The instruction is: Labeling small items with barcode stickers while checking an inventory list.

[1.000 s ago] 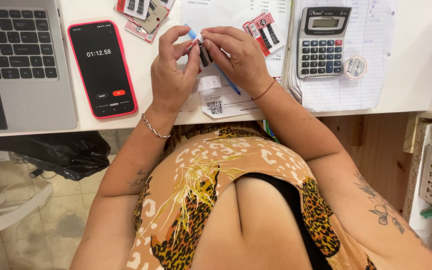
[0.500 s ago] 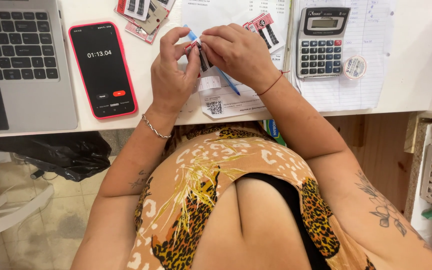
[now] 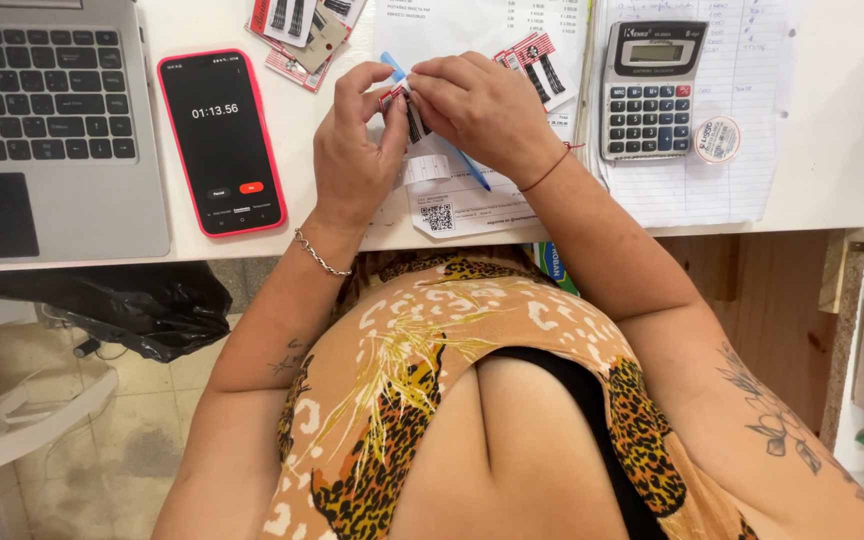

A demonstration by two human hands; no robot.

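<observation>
We pinch the small striped card [image 3: 414, 120] between both hands, left hand [image 3: 352, 150] and right hand [image 3: 482, 105] pressed together over the papers [image 3: 452, 205], right of the phone [image 3: 220, 140]; we should keep fingertips firm and steady

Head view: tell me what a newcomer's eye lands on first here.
First, the left hand and right hand meeting at the middle of the white desk, pinching a small red-edged card between their fingertips. Next, the red-cased phone lying just left of them, beside the laptop. A grey calculator sits on lined paper to the right.
</observation>
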